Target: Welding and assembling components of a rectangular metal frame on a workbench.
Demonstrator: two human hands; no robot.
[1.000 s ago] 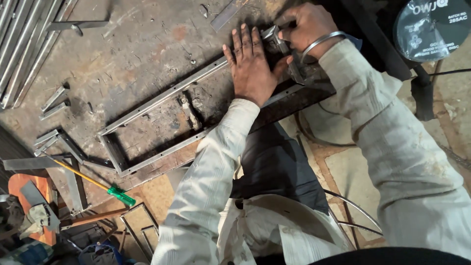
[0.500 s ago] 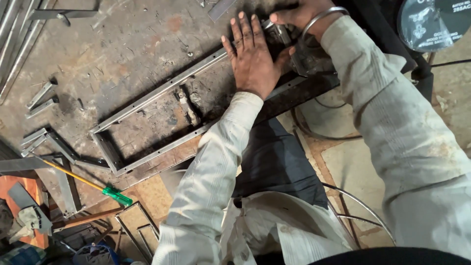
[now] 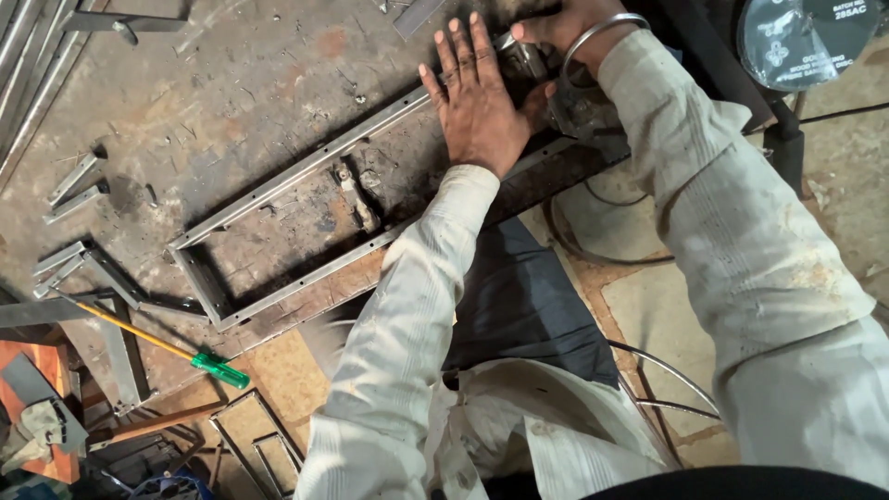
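Observation:
A long rectangular metal frame (image 3: 278, 190) of grey angle bars lies flat on a rusty steel work surface (image 3: 213, 102). My left hand (image 3: 477, 97) presses flat on the frame's right end, fingers spread. My right hand (image 3: 565, 23), with a metal bangle on the wrist, grips a dark power tool (image 3: 574, 102) at the same end of the frame. The tool's working end is hidden behind my hands.
Loose metal offcuts (image 3: 74, 181) and small welded frames (image 3: 88, 264) lie at the left. A screwdriver with a green handle (image 3: 218, 370) rests near the surface's edge. A round cutting disc (image 3: 806, 42) sits at top right. Cables (image 3: 593, 250) run across the floor.
The view has shifted so the frame and hands sit lower and more to the left. Both hands keep their hold at the frame's right end.

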